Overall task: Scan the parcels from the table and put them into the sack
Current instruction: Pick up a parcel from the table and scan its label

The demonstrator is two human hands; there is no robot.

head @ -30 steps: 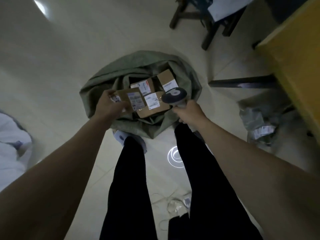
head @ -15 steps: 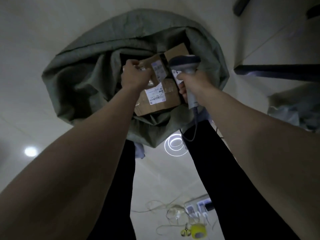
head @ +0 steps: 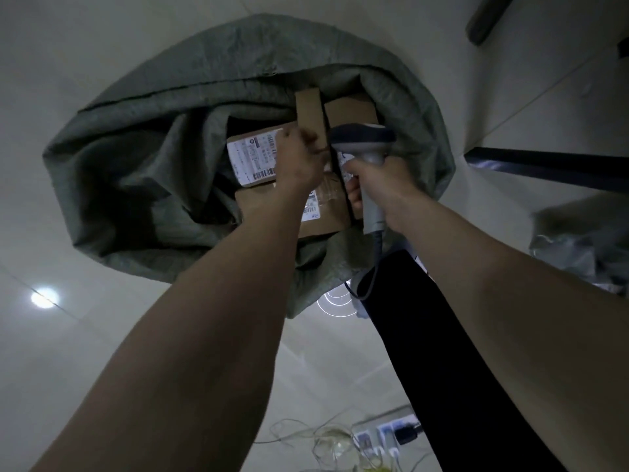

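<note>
Parcels: several cardboard boxes [head: 258, 158] are lying inside the open green sack [head: 143, 172] on the floor.
Left hand [head: 299, 161]: reaching into the sack; its fingers are hidden, grip unclear.
Right hand [head: 384, 185]: fingers are wrapping the scanner [head: 366, 144] handle.

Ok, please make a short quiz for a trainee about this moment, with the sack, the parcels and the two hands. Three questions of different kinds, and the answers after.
1. True or false: the right hand grips the scanner.
2. Where is the left hand?
A. on the floor tiles
B. over the parcels inside the sack
C. on the power strip
3. Fill in: the parcel with the large white label lies ____ the sack.

Key: 1 true; 2 B; 3 inside
</note>
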